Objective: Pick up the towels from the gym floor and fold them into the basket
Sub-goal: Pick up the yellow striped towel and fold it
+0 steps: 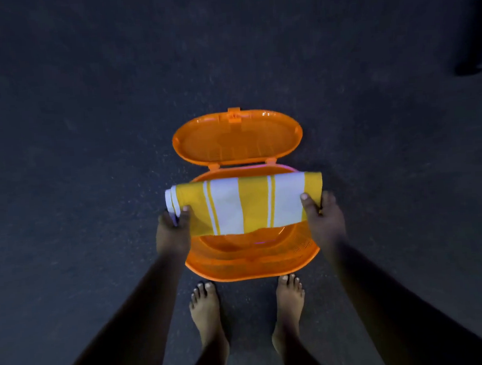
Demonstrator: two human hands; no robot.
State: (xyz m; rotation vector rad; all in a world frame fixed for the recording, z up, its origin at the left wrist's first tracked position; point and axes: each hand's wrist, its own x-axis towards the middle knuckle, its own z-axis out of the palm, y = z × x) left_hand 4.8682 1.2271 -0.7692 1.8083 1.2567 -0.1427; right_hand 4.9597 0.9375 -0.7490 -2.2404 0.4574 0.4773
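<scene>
Towel, folded, yellow-and-white striped

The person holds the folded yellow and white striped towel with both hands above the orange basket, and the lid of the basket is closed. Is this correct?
Not quite: the lid is open, swung back behind the basket, as the head view shows. The rest holds: the left hand and right hand grip the ends of the folded yellow and white striped towel above the orange basket.

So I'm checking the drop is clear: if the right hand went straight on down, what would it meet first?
Probably the orange basket's right rim, just under the right hand holding the folded towel; depth is unclear.
</scene>
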